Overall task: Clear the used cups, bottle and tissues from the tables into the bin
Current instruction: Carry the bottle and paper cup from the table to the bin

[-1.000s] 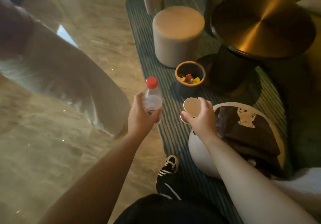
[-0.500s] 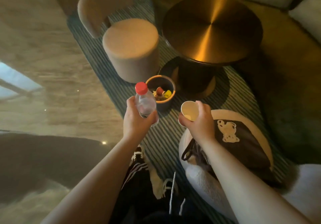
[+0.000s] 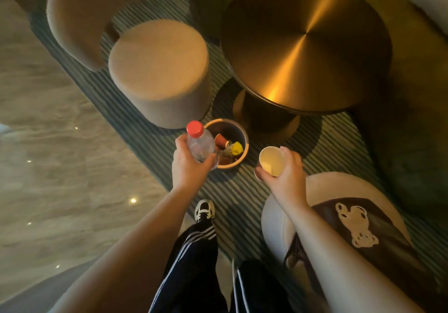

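The left hand [image 3: 191, 167] grips a clear plastic bottle [image 3: 200, 144] with a red cap, fingers curled round its lower body, holding it over the near rim of a small round bin [image 3: 243, 140] on the striped rug [image 3: 242, 191]. The bin holds coloured scraps, though what they are is too dim to tell. The right hand [image 3: 284, 174] wraps round a paper cup [image 3: 271, 161], mouth tipped toward the camera, just right of the bin. Behind stand a round stool [image 3: 158, 70] and a brass-topped table [image 3: 305, 43].
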Motion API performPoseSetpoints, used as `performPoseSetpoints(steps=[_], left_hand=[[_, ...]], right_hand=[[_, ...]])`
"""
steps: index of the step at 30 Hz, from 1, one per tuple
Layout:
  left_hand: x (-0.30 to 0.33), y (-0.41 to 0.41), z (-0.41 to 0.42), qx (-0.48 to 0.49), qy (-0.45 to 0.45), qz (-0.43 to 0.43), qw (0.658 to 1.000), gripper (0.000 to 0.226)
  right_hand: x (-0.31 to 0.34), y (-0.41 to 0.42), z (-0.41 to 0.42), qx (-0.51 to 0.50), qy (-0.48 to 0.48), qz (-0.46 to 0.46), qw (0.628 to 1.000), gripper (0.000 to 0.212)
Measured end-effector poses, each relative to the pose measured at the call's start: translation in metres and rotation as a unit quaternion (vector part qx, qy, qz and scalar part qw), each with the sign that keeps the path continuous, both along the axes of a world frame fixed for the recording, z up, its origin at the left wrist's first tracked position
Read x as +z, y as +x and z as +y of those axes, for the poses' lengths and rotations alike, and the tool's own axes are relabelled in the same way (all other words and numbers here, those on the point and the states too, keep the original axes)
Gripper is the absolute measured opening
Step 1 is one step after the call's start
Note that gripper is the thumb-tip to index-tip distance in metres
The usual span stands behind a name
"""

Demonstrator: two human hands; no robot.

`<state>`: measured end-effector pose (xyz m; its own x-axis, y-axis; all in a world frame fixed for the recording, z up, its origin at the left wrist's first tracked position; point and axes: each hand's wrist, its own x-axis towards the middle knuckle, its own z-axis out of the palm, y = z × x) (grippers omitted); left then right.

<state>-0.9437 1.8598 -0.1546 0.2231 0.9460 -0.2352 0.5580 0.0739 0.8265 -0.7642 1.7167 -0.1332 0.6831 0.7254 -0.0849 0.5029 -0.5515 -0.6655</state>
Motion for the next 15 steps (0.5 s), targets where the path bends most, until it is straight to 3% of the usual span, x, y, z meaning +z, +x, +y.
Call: performPoseSetpoints(steps=[9,15], left_hand=[[-0.084,0.018,0.105,-0.042,-0.087,-0.008,0.995,0.075],[-0.159,0.034,0.124,-0.077,-0.106,0.021,0.991,0.087]], right_hand=[[-0.064,0.012,0.098,-0.014,-0.040,0.013,0.999,0.085],[-0.136,0.026,0.134,-0.003,-0.054,0.031,0.998,0.086]])
